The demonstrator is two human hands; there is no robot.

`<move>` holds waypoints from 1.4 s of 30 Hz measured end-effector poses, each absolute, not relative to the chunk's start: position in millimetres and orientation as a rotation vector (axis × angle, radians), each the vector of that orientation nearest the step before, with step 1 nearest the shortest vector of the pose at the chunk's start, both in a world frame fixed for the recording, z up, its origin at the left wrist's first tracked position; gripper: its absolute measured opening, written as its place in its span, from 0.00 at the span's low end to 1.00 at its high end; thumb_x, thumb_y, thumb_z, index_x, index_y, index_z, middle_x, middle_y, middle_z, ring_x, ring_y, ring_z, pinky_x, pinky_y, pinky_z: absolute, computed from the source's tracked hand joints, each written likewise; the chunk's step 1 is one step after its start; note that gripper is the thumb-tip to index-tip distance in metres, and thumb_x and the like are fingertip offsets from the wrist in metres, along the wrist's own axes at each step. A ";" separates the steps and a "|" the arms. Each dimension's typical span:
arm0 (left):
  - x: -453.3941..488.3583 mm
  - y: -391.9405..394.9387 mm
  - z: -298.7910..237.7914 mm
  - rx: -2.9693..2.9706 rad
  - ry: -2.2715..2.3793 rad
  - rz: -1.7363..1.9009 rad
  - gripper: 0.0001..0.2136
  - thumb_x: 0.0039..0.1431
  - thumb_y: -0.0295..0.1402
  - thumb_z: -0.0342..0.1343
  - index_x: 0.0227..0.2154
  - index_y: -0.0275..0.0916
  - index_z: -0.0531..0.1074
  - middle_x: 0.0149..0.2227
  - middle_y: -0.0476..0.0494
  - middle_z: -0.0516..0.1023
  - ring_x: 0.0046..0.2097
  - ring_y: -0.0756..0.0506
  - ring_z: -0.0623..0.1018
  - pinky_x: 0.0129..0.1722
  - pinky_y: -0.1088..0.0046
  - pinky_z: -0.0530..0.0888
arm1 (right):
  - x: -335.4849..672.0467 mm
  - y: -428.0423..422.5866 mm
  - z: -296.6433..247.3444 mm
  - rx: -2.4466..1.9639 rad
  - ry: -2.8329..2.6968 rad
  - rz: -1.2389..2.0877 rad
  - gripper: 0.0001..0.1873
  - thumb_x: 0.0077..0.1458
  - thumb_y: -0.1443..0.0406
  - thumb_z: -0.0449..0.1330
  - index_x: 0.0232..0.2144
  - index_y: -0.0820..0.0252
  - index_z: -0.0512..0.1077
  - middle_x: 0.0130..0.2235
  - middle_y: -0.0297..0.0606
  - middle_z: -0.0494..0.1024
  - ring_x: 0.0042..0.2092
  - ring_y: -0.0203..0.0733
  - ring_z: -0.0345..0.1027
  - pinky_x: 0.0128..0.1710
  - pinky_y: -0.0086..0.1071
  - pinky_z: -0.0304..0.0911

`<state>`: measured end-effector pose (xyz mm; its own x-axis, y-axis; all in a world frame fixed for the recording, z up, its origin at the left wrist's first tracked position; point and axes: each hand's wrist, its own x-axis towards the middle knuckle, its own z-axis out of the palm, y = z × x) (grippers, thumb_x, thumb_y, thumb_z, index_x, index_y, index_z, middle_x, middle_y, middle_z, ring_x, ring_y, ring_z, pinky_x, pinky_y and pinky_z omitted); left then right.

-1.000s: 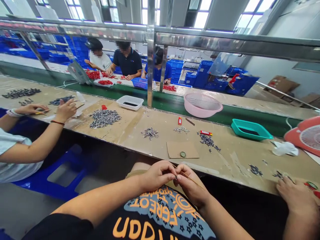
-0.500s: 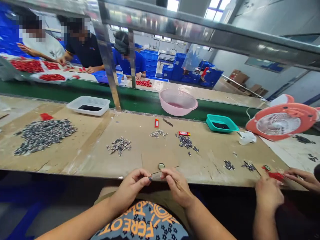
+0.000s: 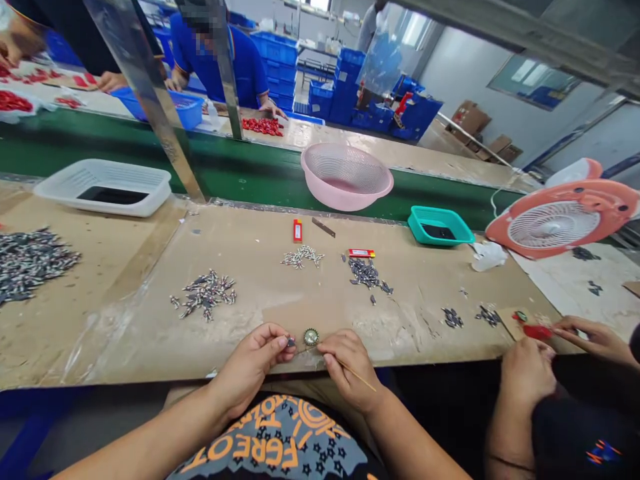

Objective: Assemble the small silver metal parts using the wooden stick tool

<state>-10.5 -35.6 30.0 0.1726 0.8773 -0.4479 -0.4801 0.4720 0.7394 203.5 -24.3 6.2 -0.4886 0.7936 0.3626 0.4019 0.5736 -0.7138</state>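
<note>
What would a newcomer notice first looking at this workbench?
The pink plastic colander stands out first, beyond the bench, with a coral desk fan at right. Up front, the left hand and right hand, holding a thin wooden stick, flank a round metal cap, near heaps of small metal parts.

Left hand [image 3: 253, 365] and right hand [image 3: 350, 368] pinch, just apart.

Green-gold bottle cap [image 3: 311, 337], pink colander [image 3: 345, 177]
</note>
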 end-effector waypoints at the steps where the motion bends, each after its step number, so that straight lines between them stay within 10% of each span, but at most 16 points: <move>1: -10.8 -35.7 29.5 0.497 0.985 1.014 0.06 0.50 0.34 0.62 0.28 0.38 0.72 0.31 0.48 0.75 0.34 0.49 0.74 0.38 0.72 0.70 | 203.3 -23.9 7.4 -0.961 -2.099 0.739 0.13 0.55 0.71 0.54 0.42 0.54 0.70 0.39 0.39 0.76 0.41 0.44 0.68 0.45 0.44 0.60; 12: -12.1 -36.2 28.1 0.561 0.992 0.972 0.06 0.53 0.35 0.59 0.29 0.39 0.71 0.28 0.48 0.76 0.33 0.49 0.74 0.38 0.72 0.70 | 180.5 -30.3 23.3 -0.961 -1.599 1.145 0.11 0.61 0.63 0.50 0.36 0.54 0.72 0.31 0.38 0.76 0.38 0.43 0.68 0.40 0.40 0.64; 42: -14.8 -40.3 24.9 0.554 0.937 0.977 0.06 0.56 0.34 0.57 0.29 0.37 0.68 0.26 0.47 0.75 0.31 0.50 0.73 0.36 0.72 0.69 | 171.4 -31.7 43.9 -0.870 -1.976 0.816 0.12 0.56 0.72 0.50 0.39 0.56 0.70 0.36 0.37 0.75 0.40 0.40 0.66 0.47 0.40 0.61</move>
